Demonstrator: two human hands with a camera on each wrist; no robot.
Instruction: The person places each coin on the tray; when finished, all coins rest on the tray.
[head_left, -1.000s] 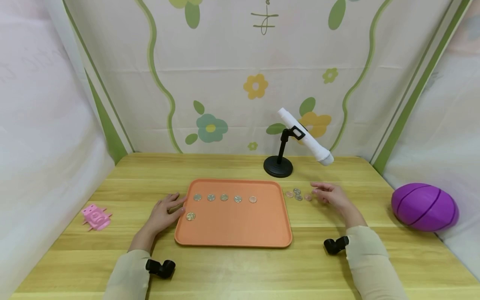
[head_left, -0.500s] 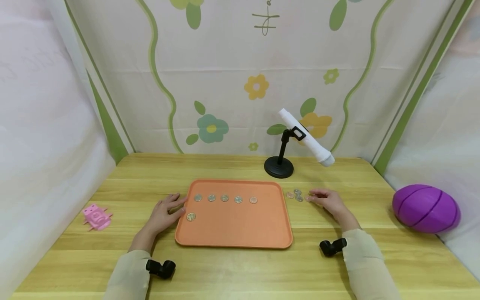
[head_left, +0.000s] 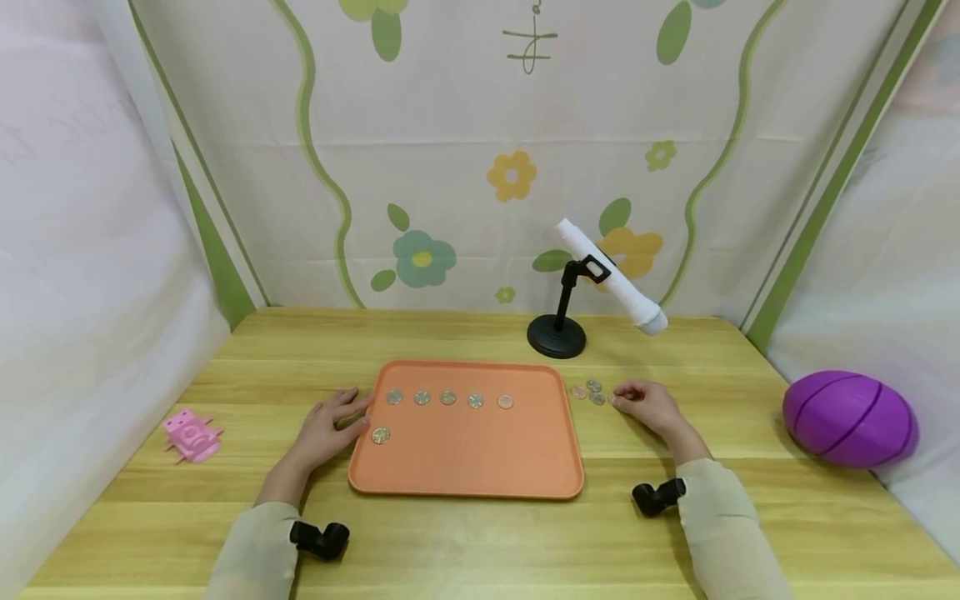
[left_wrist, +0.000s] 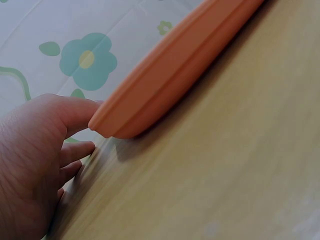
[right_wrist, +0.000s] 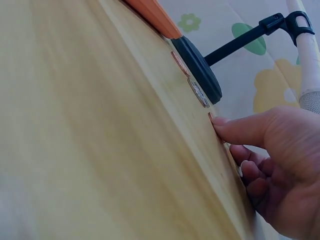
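On pale wood worktop (head_left: 480,533), floral cloth walls: orange tray (head_left: 465,467), loose coins (head_left: 592,392) right of it.
Left hand (head_left: 326,429) relaxed flat against tray rim; right wrist view alone shows right hand (right_wrist: 270,160) fingertip pressing a coin's (right_wrist: 212,118) edge.

A pale wooden table (head_left: 480,542) with visible plank grain fills the lower part of the head view. Behind it hangs a cream cloth backdrop (head_left: 465,125) printed with wavy green lines, green leaves, a teal flower (head_left: 422,257) and yellow flowers (head_left: 512,174). Plain whitish fabric panels (head_left: 82,250) close off the left and right sides, each edged by a slanting green stripe (head_left: 213,250) where it meets the backdrop. The light is soft and even, casting only faint shadows on the tabletop
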